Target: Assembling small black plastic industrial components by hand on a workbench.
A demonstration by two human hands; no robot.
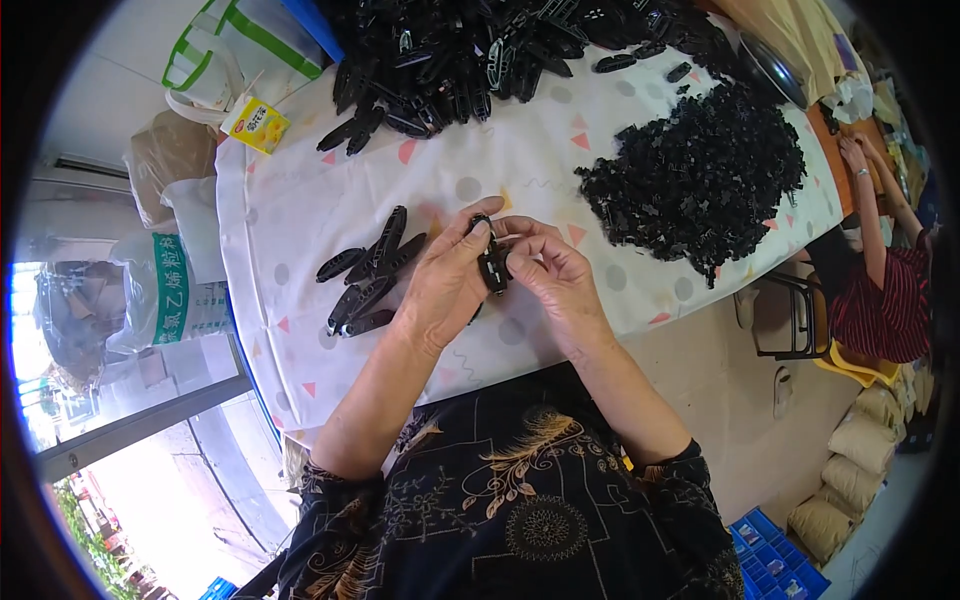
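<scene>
One held black part (492, 270), lettered carton (257, 126)

Free cloth (420, 180) lies ahead; black pieces (385, 248) obstruct left, perhaps touching hands (448, 265).

A black, elongated plastic part (494, 268) is partly covered by the fingers (535, 243) of the left hand (445, 270) and right hand (565, 285); its fine detail is too small to tell. The far heap of black, elongated plastic parts (430, 60) is cut off by the upper edge. At right, the dark rim crops a person in a striped, dark-red top (880, 310).
</scene>
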